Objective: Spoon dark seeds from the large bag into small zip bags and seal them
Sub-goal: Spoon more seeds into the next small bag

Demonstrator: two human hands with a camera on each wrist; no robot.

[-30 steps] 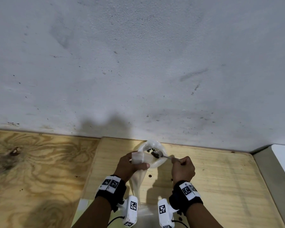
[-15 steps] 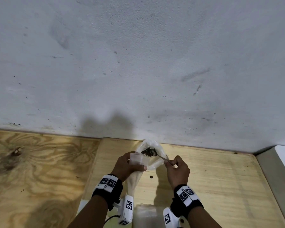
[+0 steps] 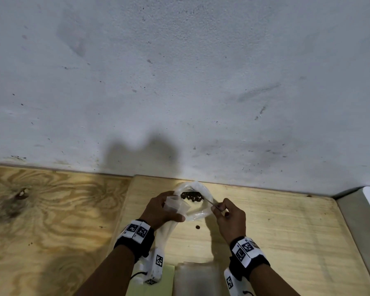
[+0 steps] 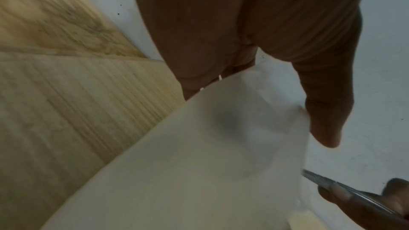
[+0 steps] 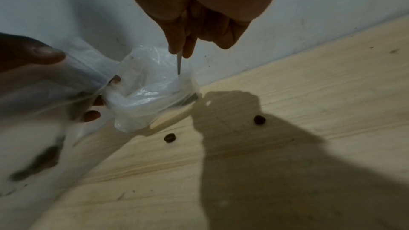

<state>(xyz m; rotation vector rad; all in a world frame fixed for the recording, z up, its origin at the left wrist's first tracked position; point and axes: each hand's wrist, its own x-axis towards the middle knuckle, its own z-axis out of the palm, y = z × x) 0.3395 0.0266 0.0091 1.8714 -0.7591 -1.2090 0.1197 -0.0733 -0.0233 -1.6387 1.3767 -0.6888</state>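
Observation:
The large clear bag (image 3: 201, 212) stands open at the back of the board, with dark seeds (image 3: 191, 196) inside. My left hand (image 3: 171, 210) grips a small zip bag (image 3: 176, 204) together with the large bag's left side. In the left wrist view the thumb (image 4: 325, 120) presses on the plastic (image 4: 199, 163). My right hand (image 3: 217, 208) pinches the handle of a metal spoon (image 3: 209, 202). In the right wrist view the spoon (image 5: 178, 64) reaches down into the large bag (image 5: 152, 93), and its bowl is hidden among the seeds.
Loose seeds (image 5: 169, 137) (image 5: 259, 119) lie on the light plywood board (image 3: 286, 242) just in front of the bag. A white wall (image 3: 179, 82) rises right behind it. A stack of clear small bags (image 3: 197, 278) lies at the near edge, between my wrists.
The right hand has moved the spoon slightly left and down, so its bowl now lies among the seeds in the large bag. The left hand keeps its hold.

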